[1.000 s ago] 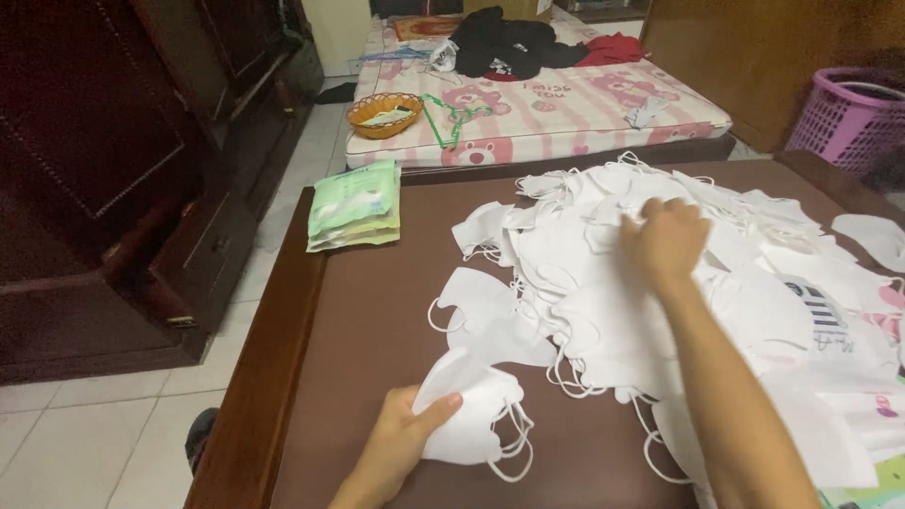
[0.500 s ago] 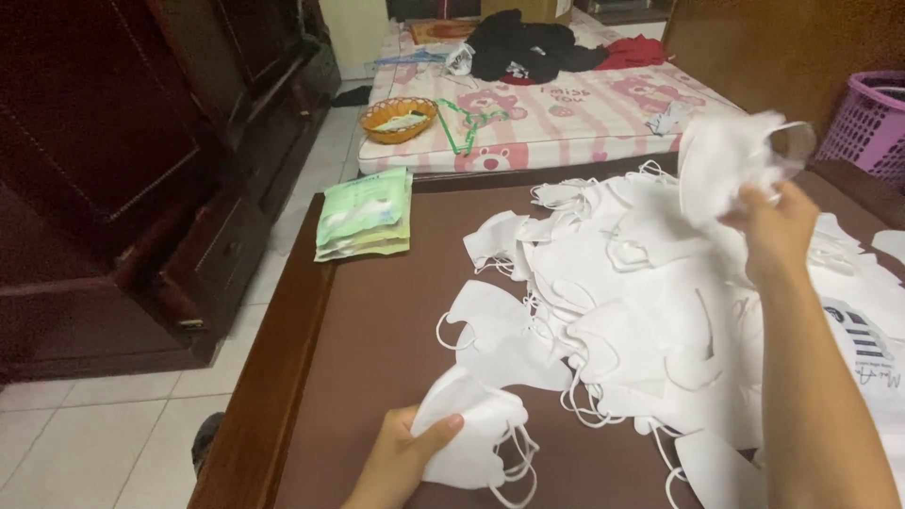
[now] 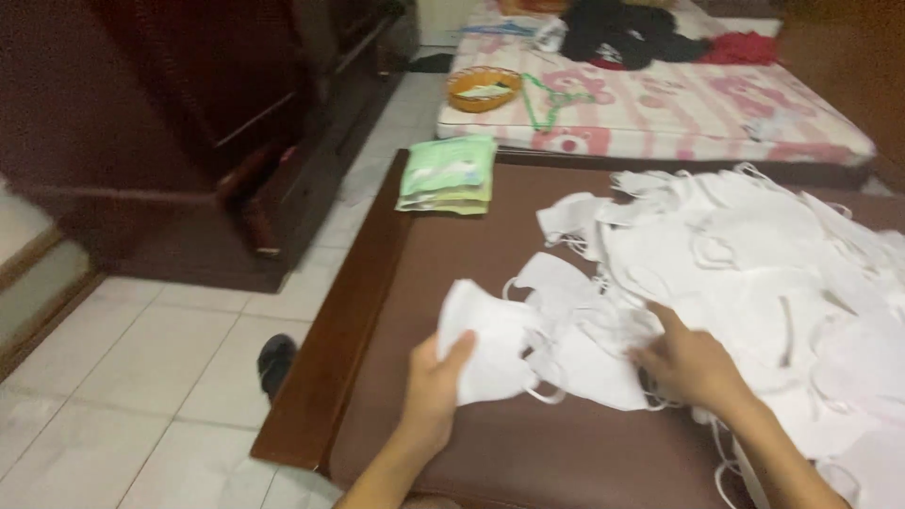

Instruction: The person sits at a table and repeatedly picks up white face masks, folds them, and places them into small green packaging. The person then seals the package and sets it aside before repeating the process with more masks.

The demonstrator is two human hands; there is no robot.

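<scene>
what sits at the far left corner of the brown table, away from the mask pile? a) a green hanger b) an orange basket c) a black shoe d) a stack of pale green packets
d: a stack of pale green packets lies on the brown table near its far left corner, apart from the pile of white masks; the basket and hanger are on the mattress beyond, and the shoe is on the floor.

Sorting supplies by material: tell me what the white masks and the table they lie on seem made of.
White masks: soft matte fabric, probably nonwoven, judging by limp folds and thin ear loops. Left hand grips one; right hand rests on the pile. Table: dull brown top, possibly leatherette; glossy wood-like rim.
</scene>
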